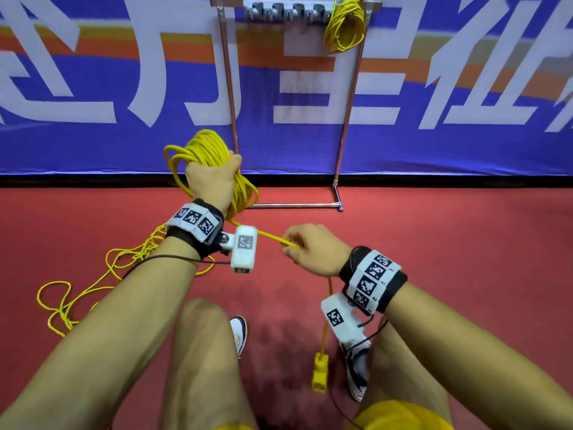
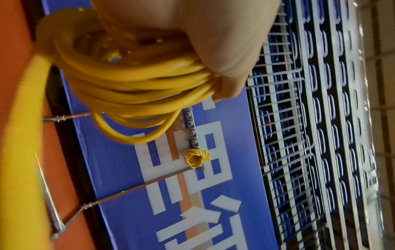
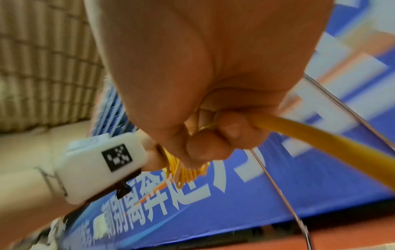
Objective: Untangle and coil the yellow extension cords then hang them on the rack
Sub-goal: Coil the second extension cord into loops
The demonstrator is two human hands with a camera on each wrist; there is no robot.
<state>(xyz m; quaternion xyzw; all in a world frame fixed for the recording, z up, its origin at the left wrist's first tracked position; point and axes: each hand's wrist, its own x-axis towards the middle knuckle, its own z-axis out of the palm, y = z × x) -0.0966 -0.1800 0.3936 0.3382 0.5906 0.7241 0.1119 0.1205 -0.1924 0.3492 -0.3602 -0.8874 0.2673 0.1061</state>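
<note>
Coiling the second cord, one coil already hung on the rack.

Left hand has fingers wrapped round the coil, held up in front of the rack, left of centre. Right hand has fingers curled tight on the cord, which runs taut from coil to fist; the socket end dangles below it near the feet. Hung coil sits on the far right hooks. Loose tangle lies on the floor, near left, probably another cord, hard to tell from here. Step in hand: winding the last length. Next move likely needs the right hand to bring the tail over to the coil, then hang it on a free hook.
</note>
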